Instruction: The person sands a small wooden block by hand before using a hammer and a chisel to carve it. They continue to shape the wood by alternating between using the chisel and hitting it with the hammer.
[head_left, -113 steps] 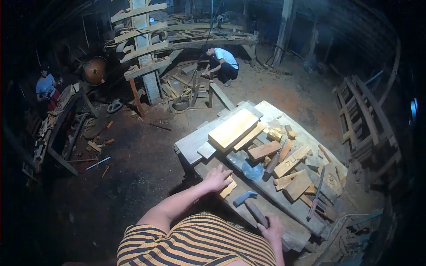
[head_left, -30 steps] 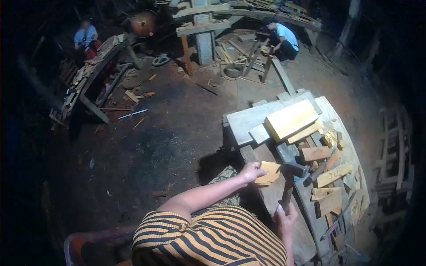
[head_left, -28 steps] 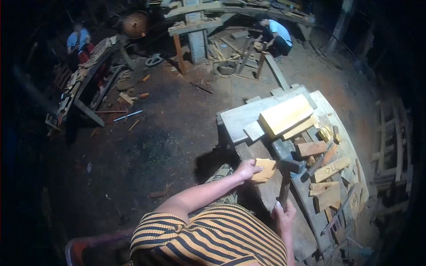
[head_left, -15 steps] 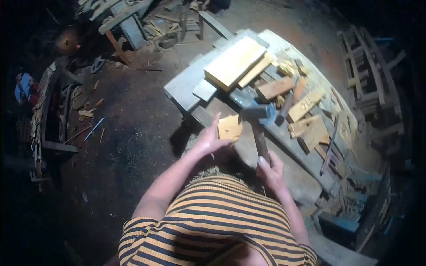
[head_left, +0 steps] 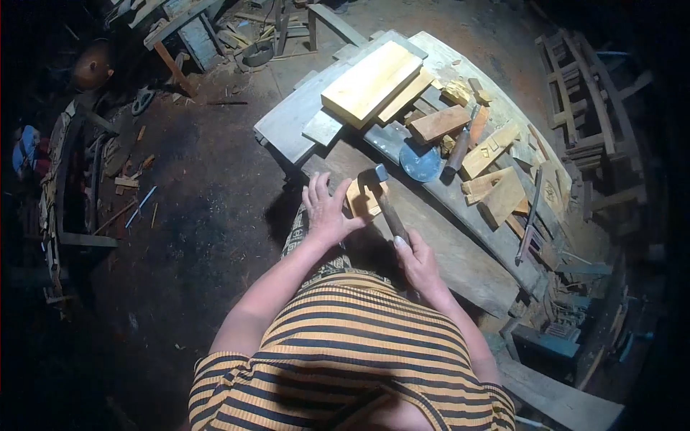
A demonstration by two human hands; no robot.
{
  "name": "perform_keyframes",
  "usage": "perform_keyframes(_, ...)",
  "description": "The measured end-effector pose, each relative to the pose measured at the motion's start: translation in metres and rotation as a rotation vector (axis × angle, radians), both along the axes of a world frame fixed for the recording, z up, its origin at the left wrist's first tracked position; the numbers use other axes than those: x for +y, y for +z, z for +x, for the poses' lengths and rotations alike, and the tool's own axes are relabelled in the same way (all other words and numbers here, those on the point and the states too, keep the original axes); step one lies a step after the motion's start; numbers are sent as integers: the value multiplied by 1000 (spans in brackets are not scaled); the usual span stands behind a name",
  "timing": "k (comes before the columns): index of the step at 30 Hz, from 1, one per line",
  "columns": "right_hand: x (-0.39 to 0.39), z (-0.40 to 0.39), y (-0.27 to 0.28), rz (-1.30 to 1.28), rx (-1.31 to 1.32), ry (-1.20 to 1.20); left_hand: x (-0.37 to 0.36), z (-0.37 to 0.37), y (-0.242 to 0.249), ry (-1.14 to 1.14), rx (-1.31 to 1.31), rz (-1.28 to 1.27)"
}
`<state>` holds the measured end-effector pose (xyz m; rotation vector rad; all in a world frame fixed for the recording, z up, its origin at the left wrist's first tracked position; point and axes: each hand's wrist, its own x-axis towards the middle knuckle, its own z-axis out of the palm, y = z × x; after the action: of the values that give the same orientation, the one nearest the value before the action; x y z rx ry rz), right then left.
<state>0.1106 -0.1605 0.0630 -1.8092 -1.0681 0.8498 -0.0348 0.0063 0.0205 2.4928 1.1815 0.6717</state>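
My right hand [head_left: 420,267] is wrapped round the wooden handle of a hammer [head_left: 390,214], thumb along the shaft. The hammer's dark metal head is over a small pale wood block [head_left: 364,204], overlapping its upper edge in this view. On the block's left side is my left hand [head_left: 329,215], fingers spread and raised, with the thumb reaching to the block's near edge. Beneath them runs the brown plank of a low bench [head_left: 431,248].
Beyond lie a thick pale timber [head_left: 374,82], a round blue-grey disc [head_left: 420,161], a dark-handled tool [head_left: 454,158] and several wood offcuts [head_left: 440,123]. A long dark tool [head_left: 530,215] rests at the right. A slatted wooden frame [head_left: 575,93] stands farther right; scraps litter the floor [head_left: 194,201] at left.
The hammer has swung left, its head now over the block. My left fingers have spread and lifted away from the block. The blue-grey disc is more visible, and the view has shifted slightly.
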Motion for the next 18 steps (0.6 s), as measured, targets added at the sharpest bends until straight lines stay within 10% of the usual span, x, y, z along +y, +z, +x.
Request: perform_keyframes(18, 7, -19, -4, -69, -253, 17, 6, 6, -35, -92, -58, -118)
